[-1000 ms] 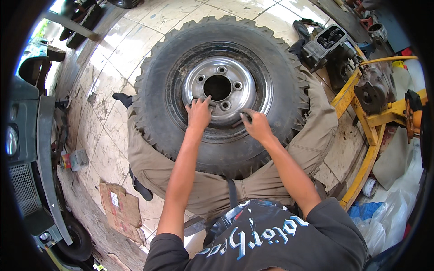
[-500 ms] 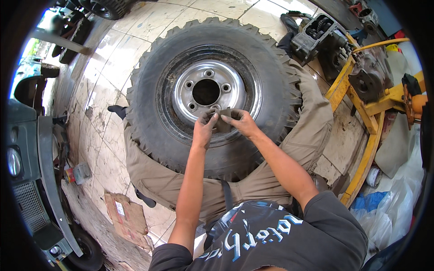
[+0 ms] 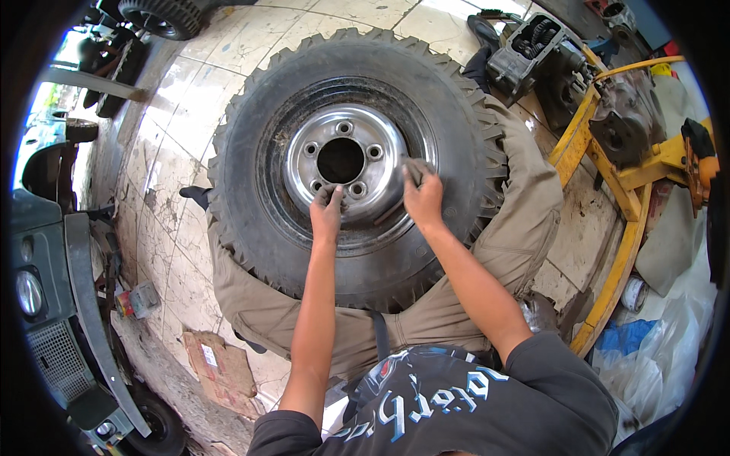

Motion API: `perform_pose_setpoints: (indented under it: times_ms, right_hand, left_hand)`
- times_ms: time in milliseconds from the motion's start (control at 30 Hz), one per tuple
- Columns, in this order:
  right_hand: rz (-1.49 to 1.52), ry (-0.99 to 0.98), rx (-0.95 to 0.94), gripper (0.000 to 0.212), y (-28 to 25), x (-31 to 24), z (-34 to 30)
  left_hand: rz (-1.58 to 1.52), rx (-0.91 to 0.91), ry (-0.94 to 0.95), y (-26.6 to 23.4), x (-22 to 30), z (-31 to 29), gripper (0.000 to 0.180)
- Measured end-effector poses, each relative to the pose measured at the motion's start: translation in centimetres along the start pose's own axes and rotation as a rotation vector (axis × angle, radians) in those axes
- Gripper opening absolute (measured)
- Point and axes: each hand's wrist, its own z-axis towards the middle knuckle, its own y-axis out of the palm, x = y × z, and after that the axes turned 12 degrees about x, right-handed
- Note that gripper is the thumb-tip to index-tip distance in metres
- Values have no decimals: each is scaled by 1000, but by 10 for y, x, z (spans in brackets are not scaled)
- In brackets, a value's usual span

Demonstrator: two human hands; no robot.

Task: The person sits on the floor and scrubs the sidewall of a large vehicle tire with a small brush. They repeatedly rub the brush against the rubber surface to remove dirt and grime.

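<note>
A large knobbly tyre [image 3: 456, 220] lies flat between my legs, with a bare metal wheel rim [image 3: 388, 144] in it. The rim has a round centre opening and several bolt holes about it. My left hand [image 3: 327, 216] has its fingers drawn together at the near left of the centre disc, beside a bolt hole; anything in them is hidden. My right hand [image 3: 424, 197] is closed at the disc's right edge, pinching a small dark grey-brown piece [image 3: 414, 164] that looks like folded sandpaper, mostly covered by the fingers.
A yellow metal stand [image 3: 631, 251] and an opened gearbox housing [image 3: 536, 45] are on the right, with clear plastic bags [image 3: 661, 357] below. A vehicle front [image 3: 46, 289] is at the left. Flattened cardboard [image 3: 220, 372] lies on the tiled floor [image 3: 186, 243].
My hands were together over the near part of the rim with the grey-brown piece between them. They have parted: the right moved right and outward, the left slightly left.
</note>
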Motion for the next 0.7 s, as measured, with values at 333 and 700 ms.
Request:
perform_pose_setpoints:
  times_ms: [333, 700]
  right_hand:
    - [-150, -63, -203, 49, 28, 13, -7]
    - [-152, -52, -205, 47, 63, 32, 66]
  left_hand:
    - [320, 82, 537, 49, 3, 46, 13]
    - [571, 183, 574, 76, -1, 49, 11]
